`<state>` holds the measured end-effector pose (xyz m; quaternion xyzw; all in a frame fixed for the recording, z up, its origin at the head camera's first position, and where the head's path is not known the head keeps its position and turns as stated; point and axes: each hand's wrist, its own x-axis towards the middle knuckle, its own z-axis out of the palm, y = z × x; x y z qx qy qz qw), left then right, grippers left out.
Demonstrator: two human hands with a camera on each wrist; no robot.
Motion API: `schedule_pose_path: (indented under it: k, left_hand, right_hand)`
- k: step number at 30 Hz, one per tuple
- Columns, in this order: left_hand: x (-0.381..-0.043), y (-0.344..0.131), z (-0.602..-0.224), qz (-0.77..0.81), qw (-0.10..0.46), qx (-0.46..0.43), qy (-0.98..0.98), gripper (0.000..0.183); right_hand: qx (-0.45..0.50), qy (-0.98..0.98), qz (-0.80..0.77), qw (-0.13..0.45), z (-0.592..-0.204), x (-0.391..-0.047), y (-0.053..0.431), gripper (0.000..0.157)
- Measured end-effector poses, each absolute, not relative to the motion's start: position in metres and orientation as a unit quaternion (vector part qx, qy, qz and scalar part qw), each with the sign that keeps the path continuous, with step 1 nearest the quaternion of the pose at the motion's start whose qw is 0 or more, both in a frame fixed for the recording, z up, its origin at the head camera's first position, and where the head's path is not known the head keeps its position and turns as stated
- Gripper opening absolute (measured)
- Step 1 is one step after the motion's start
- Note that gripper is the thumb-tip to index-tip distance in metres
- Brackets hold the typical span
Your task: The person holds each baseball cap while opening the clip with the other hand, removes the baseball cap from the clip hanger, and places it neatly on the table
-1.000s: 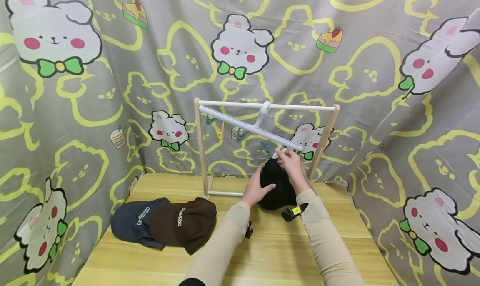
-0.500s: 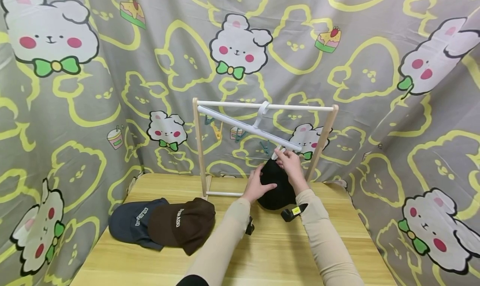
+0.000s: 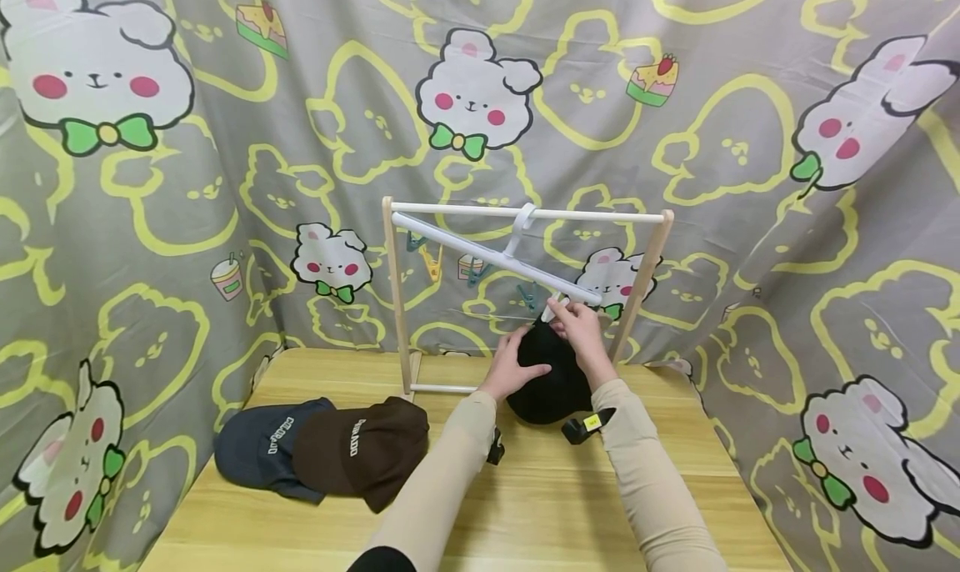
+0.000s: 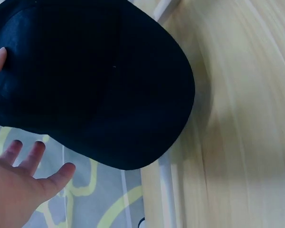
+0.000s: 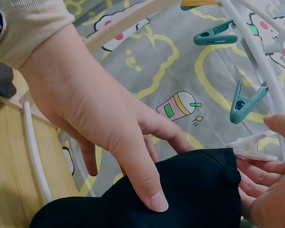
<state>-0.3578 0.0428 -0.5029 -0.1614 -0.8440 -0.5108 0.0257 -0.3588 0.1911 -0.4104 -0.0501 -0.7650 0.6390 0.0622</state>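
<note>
My left hand [image 3: 510, 372] grips a black cap [image 3: 540, 393] at its side, thumb on the front, other fingers behind. In the left wrist view the cap's rounded brim [image 4: 147, 109] hangs over the table edge area. My right hand [image 3: 581, 330] pinches a white clothespin [image 5: 254, 155], its tip right at the cap's upper edge. This clothespin is close under the low right end of a tilted pale hanger [image 3: 480, 251]. Two teal clothespins, one of them the nearer clothespin [image 5: 247, 104], and a yellow clothespin [image 3: 432, 263] also hang from the hanger.
The hanger hooks over the top bar of a wooden rack [image 3: 397, 297] standing on the wooden table [image 3: 525, 505]. At the left lie a navy cap [image 3: 251, 447] and a brown cap [image 3: 330, 455] overlapping it. A patterned curtain [image 3: 360, 97] surrounds the table.
The black cap has shifted slightly left and down with my left hand. My right hand stays at the white clothespin. The whole head view has drifted a little.
</note>
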Motion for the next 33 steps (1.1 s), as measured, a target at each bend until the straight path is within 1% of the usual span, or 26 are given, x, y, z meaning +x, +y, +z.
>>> schedule_pose_path:
  k: [5, 12, 21, 33]
  left_hand:
    - [-0.357, 0.043, -0.504, -0.510, 0.032, -0.161, -0.844, 0.075]
    - [-0.356, 0.044, -0.505, -0.506, 0.058, -0.165, -0.845, 0.071]
    - [-0.355, 0.043, -0.507, -0.484, 0.089, -0.168, -0.854, 0.065]
    - [-0.346, 0.042, -0.501, -0.422, 0.127, -0.155, -0.884, 0.057]
  right_hand:
    - [-0.049, -0.766, 0.638, 0.061, -0.410, -0.359, 0.191, 0.042]
    - [-0.054, -0.768, 0.635, 0.067, -0.411, -0.358, 0.191, 0.041]
    - [-0.061, -0.772, 0.629, 0.068, -0.411, -0.358, 0.188, 0.044]
    - [-0.064, -0.775, 0.624, 0.078, -0.414, -0.361, 0.187, 0.047]
